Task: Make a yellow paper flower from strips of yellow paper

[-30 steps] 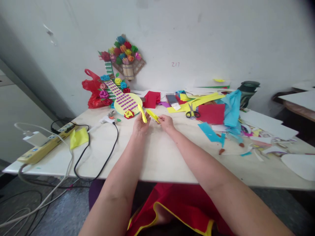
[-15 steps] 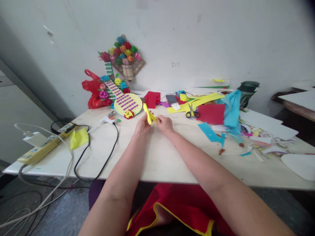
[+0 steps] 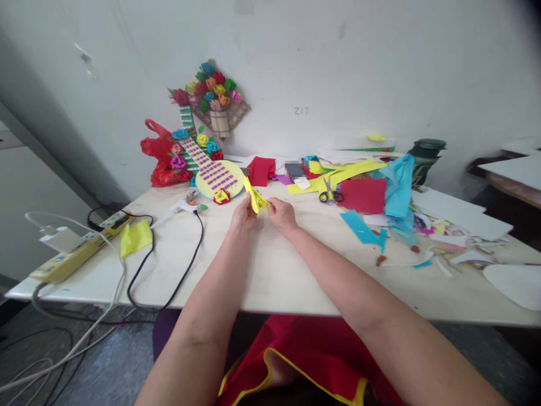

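In the head view a folded strip of yellow crepe paper [image 3: 253, 197] is held up above the table, between both hands. My left hand [image 3: 243, 213] is closed around its lower left part. With a pinch, my right hand [image 3: 282, 214] grips the strip's right end. Just behind the hands stands a round-bodied paper guitar shape [image 3: 220, 177] with purple stripes, and a yellow-and-red paper flower [image 3: 221, 196] at its base. Scissors [image 3: 330, 193] with black and yellow handles lie farther right, beside red paper [image 3: 363, 195].
At left lie a power strip [image 3: 84, 248], a yellow paper piece [image 3: 136, 237] and a glue gun [image 3: 185, 206] with a looping black cord. Blue crepe paper [image 3: 398, 186], white scraps [image 3: 460, 211] and a dark bottle [image 3: 426, 155] occupy the right side. A flower wall piece [image 3: 218, 124] leans at the back.
Both hands stay in nearly the same place. The yellow crepe paper has tilted slightly, and my right hand has shifted a little left along it.
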The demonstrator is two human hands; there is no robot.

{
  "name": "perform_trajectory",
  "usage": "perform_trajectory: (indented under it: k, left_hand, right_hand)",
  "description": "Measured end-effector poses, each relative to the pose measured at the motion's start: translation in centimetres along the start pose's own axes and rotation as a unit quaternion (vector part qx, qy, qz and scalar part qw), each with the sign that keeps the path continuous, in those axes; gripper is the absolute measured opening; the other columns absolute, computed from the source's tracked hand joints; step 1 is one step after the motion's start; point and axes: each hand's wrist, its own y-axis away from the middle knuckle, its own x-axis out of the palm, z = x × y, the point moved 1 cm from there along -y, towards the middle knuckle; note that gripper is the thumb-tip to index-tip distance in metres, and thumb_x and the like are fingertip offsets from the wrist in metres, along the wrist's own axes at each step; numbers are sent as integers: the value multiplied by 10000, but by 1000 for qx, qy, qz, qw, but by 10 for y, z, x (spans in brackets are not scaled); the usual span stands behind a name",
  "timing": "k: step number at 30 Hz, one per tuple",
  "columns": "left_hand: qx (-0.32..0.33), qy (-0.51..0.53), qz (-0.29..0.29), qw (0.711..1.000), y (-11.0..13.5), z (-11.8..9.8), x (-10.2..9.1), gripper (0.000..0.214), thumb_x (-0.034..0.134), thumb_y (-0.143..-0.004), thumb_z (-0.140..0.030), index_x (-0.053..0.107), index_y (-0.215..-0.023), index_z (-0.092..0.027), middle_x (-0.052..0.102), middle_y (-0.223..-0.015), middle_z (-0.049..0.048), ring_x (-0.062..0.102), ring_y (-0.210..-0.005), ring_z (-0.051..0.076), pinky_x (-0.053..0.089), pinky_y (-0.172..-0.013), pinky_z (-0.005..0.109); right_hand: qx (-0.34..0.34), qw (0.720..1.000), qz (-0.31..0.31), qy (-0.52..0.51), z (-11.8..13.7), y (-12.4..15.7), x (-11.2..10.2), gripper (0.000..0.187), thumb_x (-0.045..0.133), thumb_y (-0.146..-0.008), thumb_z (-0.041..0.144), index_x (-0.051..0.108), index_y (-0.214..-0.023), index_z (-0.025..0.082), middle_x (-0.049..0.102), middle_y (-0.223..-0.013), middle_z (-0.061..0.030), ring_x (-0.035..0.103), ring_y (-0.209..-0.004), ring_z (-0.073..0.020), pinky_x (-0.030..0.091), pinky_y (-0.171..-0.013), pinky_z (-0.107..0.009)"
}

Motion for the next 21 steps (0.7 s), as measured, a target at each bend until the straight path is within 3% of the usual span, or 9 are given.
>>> perform_trajectory:
  k: [8,14,21]
  left_hand:
    - [4,9,-46,999,0,-3,-1,69,564,-792,-177,628,-807,-157,646,-728,15,606,-637,82,483,-631,185]
    - [-13,31,19,999,5,-5,2,119,549,-804,-228,626,-851,-150,660,-808,52,627,-793,147,504,-735,274]
    - [-6,-30,20,999,3,-2,3,111,556,-790,-192,620,-837,-114,661,-801,84,630,-747,156,512,-750,309]
  right_hand:
    - [-35,999,-16,-18,1,1,-1,366,353,-842,160,578,-1129,198,633,-1058,-42,568,-939,-143,406,-803,-219]
    - [-40,998,2,51,2,1,-6,399,337,-861,161,565,-1177,247,614,-963,-45,556,-869,-140,390,-737,-199]
    - [-125,979,41,156,0,1,-9,397,269,-906,187,526,-1207,210,570,-977,-99,502,-893,-171,366,-705,-235]
